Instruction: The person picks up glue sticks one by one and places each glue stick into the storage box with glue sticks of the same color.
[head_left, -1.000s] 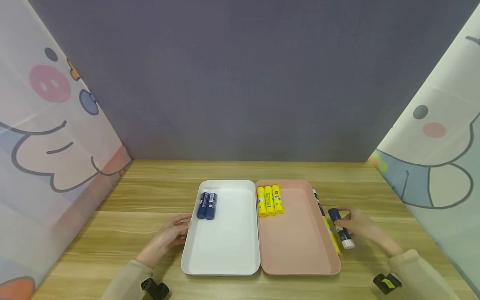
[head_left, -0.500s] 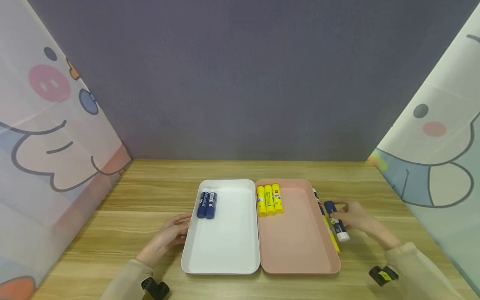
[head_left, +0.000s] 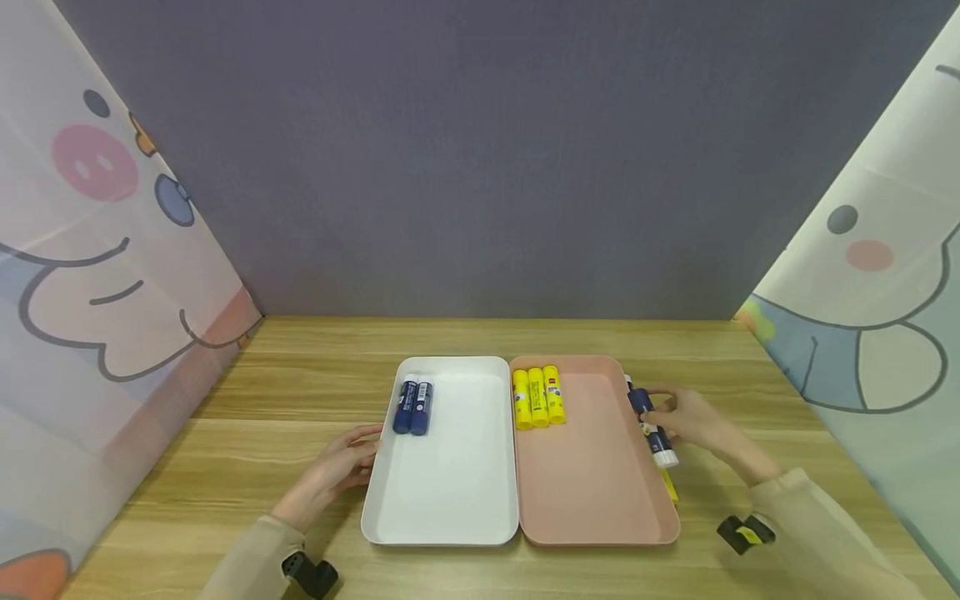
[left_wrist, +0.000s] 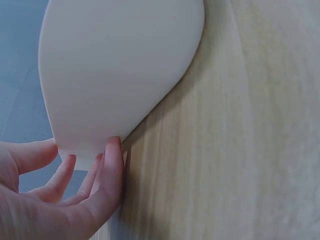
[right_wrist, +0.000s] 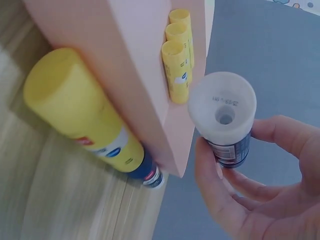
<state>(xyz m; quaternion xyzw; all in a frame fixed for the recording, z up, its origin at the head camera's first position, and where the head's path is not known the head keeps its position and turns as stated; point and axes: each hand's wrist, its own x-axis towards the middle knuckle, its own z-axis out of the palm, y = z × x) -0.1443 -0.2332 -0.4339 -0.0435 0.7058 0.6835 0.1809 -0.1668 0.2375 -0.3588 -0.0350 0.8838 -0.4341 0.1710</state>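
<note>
My right hand point(head_left: 693, 423) pinches a dark blue glue stick point(head_left: 660, 442) with a white end, between thumb and fingers, over the right edge of the pink tray point(head_left: 596, 492). In the right wrist view its white end point(right_wrist: 225, 107) faces the camera. My left hand point(head_left: 330, 477) touches the outer left wall of the white tray point(head_left: 450, 492) with its fingertips. Two blue glue sticks point(head_left: 422, 410) lie side by side in the white tray's upper left. Three yellow glue sticks point(head_left: 538, 398) lie in the pink tray's upper left.
Against the pink tray's right outer wall lie a yellow glue stick point(right_wrist: 92, 117) and a blue one point(right_wrist: 148, 172), end to end on the wooden table point(head_left: 300, 375). A grey panel point(head_left: 480, 167) stands behind. Patterned cloths point(head_left: 885, 333) flank both sides.
My right hand has carried the blue glue stick left and up in the head view, from the table beside the pink tray to its right edge. The left hand stays at the white tray.
</note>
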